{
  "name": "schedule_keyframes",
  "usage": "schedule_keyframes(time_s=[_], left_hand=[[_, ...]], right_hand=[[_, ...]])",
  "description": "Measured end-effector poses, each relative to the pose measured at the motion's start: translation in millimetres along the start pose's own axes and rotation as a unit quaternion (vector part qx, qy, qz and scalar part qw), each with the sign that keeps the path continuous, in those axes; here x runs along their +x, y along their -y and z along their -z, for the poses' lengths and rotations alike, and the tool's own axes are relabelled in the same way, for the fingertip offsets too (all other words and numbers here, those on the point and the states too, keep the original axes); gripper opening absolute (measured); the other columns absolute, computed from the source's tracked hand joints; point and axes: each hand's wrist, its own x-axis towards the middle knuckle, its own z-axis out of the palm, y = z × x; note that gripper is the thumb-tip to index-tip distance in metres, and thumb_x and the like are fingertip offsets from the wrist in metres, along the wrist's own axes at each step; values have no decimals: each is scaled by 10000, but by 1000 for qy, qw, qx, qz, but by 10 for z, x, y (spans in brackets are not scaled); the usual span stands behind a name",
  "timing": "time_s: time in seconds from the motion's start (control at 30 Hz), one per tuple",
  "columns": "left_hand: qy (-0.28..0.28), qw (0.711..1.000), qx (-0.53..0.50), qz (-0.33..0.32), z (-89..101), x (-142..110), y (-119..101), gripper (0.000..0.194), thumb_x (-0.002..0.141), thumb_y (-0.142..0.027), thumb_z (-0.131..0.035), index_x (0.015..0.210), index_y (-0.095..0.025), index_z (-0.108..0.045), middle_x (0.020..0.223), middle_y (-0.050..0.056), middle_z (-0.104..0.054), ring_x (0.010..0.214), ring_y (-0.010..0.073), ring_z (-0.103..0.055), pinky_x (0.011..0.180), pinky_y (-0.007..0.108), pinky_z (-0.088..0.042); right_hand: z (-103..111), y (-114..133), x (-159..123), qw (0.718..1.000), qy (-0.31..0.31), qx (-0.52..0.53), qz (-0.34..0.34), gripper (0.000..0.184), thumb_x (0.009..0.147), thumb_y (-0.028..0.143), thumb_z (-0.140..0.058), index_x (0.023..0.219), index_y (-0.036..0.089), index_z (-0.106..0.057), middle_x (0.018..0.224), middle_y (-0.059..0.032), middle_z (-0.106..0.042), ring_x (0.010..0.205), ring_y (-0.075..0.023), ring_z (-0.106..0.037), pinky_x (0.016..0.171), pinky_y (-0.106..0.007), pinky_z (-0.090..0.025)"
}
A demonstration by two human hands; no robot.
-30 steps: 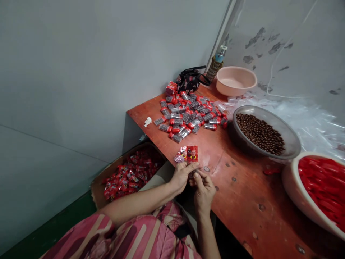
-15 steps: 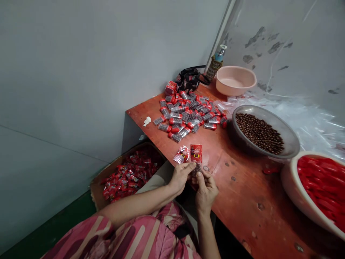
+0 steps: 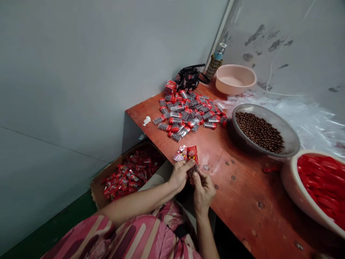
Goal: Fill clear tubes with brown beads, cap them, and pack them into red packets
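Note:
My left hand (image 3: pixel 179 177) is closed, its thumb pressed on the lower part of a red printed packet (image 3: pixel 192 152) that stands up above the fingers. My right hand (image 3: pixel 204 191) is closed just beside it, thumb and fingers on a small clear container of dark balls (image 3: pixel 193 170). The packet and the container meet between both hands, and the fingers hide how they join. Against the left fingers, on the table edge, lies a second red and silver packet (image 3: pixel 180 153).
Clear containers with red caps (image 3: pixel 185 113) are heaped on the red table (image 3: pixel 231 201). A grey bowl (image 3: pixel 292 145) holds brown balls; a pale basin (image 3: pixel 289 183) holds red pieces. Beyond are a pink basin (image 3: pixel 234 86), a bag (image 3: pixel 187 81) and a bottle (image 3: pixel 215 64). A box (image 3: pixel 98 196) of packets stands below.
Both hands have shifted slightly left. The held red packet has moved left and down with them and now tilts, beside the packet lying on the table.

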Motion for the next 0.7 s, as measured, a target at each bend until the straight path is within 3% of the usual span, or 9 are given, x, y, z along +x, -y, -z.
schedule_keyframes(time_s=[0.13,0.23,0.33,0.43,0.53,0.7], left_hand=[[6,1000,23,5,34,-65,52,325,661,-412,-674,651,-101,-582,499,-22,-509,373,51,-407,364,184,-305],[64,997,6,33,53,-74,-19,365,683,-456,-640,737,-96,-616,600,27,-585,431,76,-478,420,210,-378],[95,993,-46,51,55,-55,-106,375,705,-453,-624,832,-100,-627,704,70,-637,545,103,-553,532,223,-436],[93,992,-20,83,49,-26,-132,341,676,-419,-666,810,-109,-613,576,30,-603,412,63,-472,417,182,-362],[60,996,10,61,29,-7,-112,321,650,-415,-686,746,-127,-581,521,-11,-554,360,44,-418,343,152,-261],[28,999,18,26,-16,-21,-106,357,653,-453,-667,690,-112,-568,573,-1,-552,417,47,-446,377,155,-302]], right_hand=[[4,1,60,997,8,76,-31,242,702,303,-651,873,134,-623,762,-36,-635,597,-118,-572,553,-247,-489],[9,42,117,975,42,192,-100,166,697,301,-643,773,156,-614,621,26,-579,464,-68,-492,438,-189,-425],[-6,83,132,950,78,254,-167,145,682,307,-639,686,167,-601,607,26,-576,475,-72,-512,419,-176,-420],[-19,87,88,952,109,216,-187,230,722,380,-595,730,151,-617,625,-11,-614,483,-101,-552,418,-202,-453],[16,59,34,972,102,156,-146,333,765,438,-546,883,134,-613,689,-40,-649,530,-134,-600,465,-249,-507],[106,-4,20,991,90,62,-77,343,763,386,-577,1009,147,-594,831,-56,-672,632,-161,-640,641,-326,-548]])
